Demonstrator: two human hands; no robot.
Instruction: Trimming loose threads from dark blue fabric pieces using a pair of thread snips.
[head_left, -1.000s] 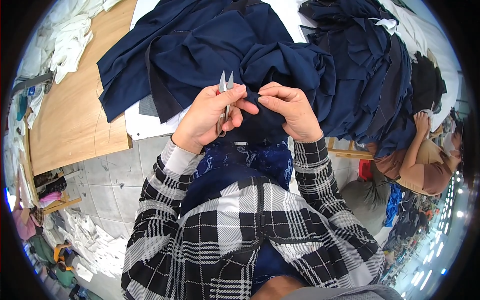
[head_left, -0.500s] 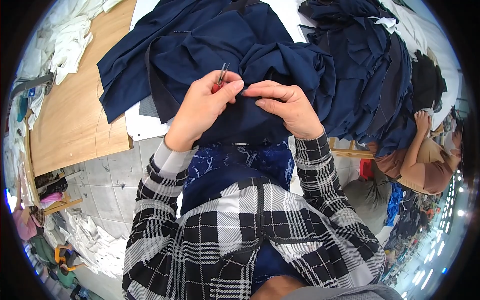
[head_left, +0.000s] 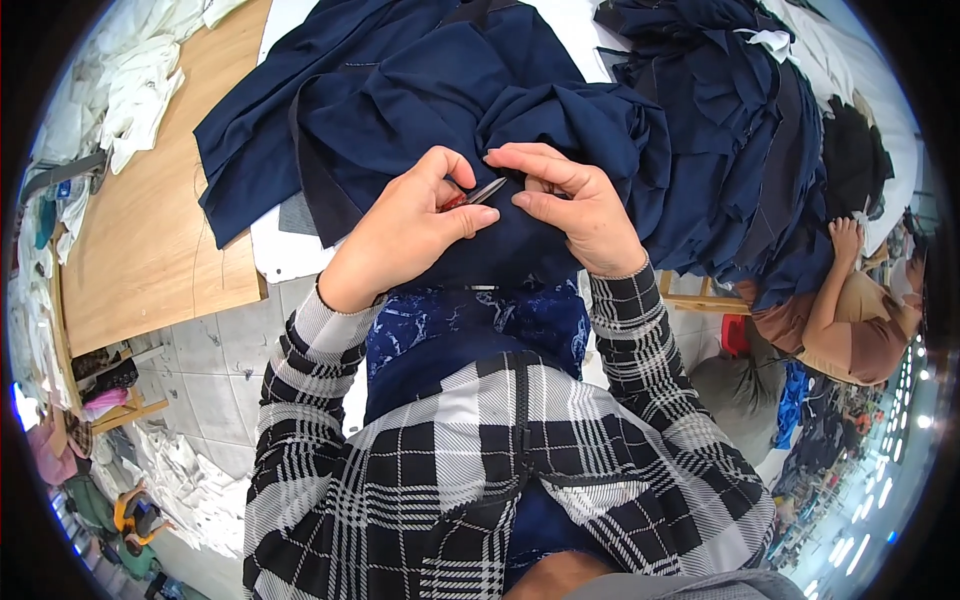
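Observation:
Dark navy cloth (head_left: 400, 110) lies bunched over the table before me and hangs down its near edge. My left hand (head_left: 420, 215) is closed on a pair of small thread snips (head_left: 483, 191) with red handles. Their metal blades point up and right, toward my other hand. Just right of the tips, my right hand (head_left: 580, 205) is partly closed at the navy cloth, its index finger stretched leftward and the thumb below. Its other fingers curl in against the cloth, and the exact grip is partly hidden.
More navy garments (head_left: 710, 170) are heaped at the right, with a black cloth (head_left: 855, 165) beyond. A co-worker's arm (head_left: 845, 270) reaches in there. White garments (head_left: 140, 95) lie at the far left beside a wooden tabletop (head_left: 150, 250). A red object (head_left: 735, 335) is below right.
The snips have swung from pointing upward to pointing right, toward my right hand. My left thumb has moved down and right, and my right index finger has lifted away from the thumb.

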